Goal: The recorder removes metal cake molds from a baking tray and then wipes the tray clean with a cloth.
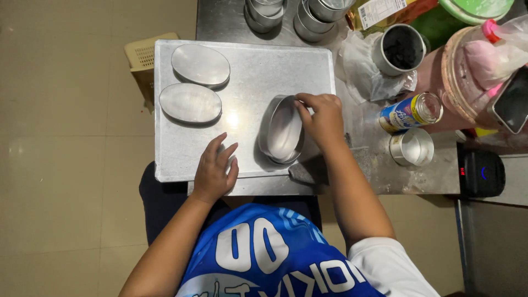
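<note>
Steel tray (181, 162): right hand (322, 118) pinches oval tin (283, 131) rim; left hand (215, 170) spread flat near front edge.

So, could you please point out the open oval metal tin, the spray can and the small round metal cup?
open oval metal tin (283, 132), head view, inner base.
spray can (404, 113), head view, label side.
small round metal cup (412, 147), head view, inside.

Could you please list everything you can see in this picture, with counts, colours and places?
Tray: one, silver, on the steel table.
Oval tins, upside down: two, silver, tray's far left.
Open oval tin: one, silver, tray's right side.
Stacked tins: several, silver, beyond the tray.
Cup of dark powder: one, metal, right of tray.
Can: one, blue and yellow, lying sideways.
Empty cup: one, silver, near the can.
Pink tub: one, far right.
Left hand: flat on the tray's near edge.
Right hand: fingers on the open tin's rim.
</note>
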